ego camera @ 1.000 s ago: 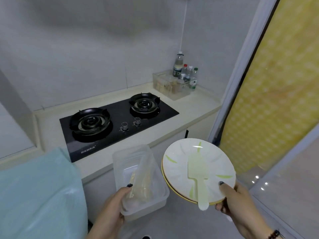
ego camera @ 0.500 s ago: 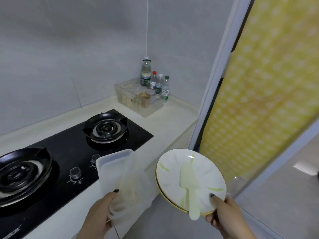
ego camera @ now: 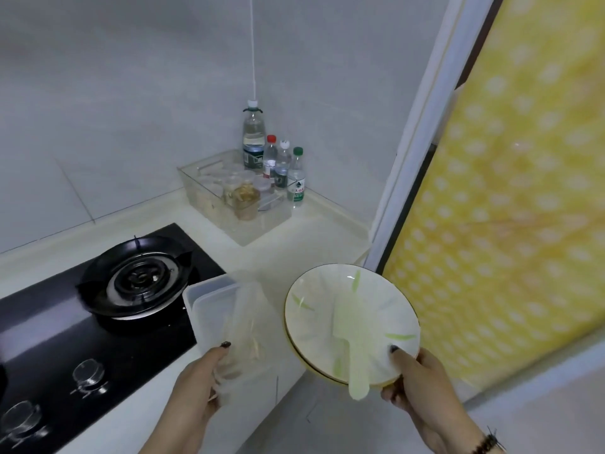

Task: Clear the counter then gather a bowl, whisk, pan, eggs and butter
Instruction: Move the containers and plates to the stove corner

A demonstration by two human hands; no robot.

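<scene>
From the head view, my left hand (ego camera: 196, 385) grips a translucent plastic tub (ego camera: 226, 326), thumb curled over its rim, above the pale counter (ego camera: 288, 250) beside the glossy black hob (ego camera: 98, 322). My right hand (ego camera: 422, 385) pinches two stacked round plates (ego camera: 352, 319), thumb pressing the glazed rim, with a pale green spatula (ego camera: 352, 348) lying flat on top.

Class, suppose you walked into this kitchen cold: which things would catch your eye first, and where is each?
The stacked plates with a pale green spatula on top, gripped by the right hand at lower right. Beside them, the left hand holds a clear plastic container. A yellow dotted curtain fills the right side.
</scene>
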